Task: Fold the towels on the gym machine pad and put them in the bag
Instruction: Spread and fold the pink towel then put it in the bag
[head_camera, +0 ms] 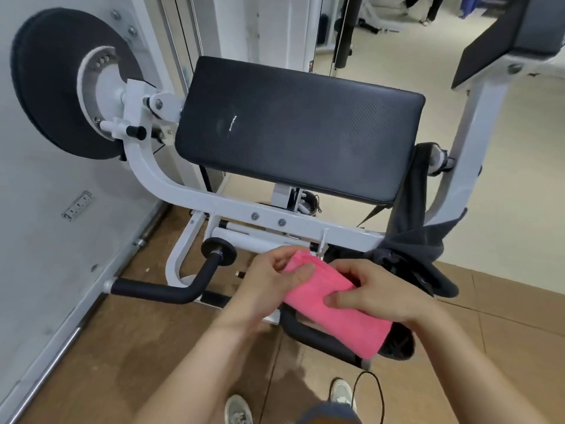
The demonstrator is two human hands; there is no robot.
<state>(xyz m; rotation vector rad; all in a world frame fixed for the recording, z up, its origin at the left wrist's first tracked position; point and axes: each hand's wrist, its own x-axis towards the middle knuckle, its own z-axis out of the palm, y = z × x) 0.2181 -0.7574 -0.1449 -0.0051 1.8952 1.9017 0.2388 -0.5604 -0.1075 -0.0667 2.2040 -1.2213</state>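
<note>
A folded pink towel (333, 313) is held in the air below the black gym machine pad (293, 127), which has nothing lying on it. My left hand (272, 280) pinches the towel's upper left end with thumb and fingers. My right hand (382, 292) grips its middle, thumb on top. A dark grey fabric bag (412, 240) hangs from the right side of the machine frame, just right of my hands. Its opening is not plainly visible.
The white machine frame (250, 209) with black padded handles (165, 290) stands in front of me. A round black weight disc (58, 87) sits at the left by the wall. My shoes (238, 411) are on the brown floor below.
</note>
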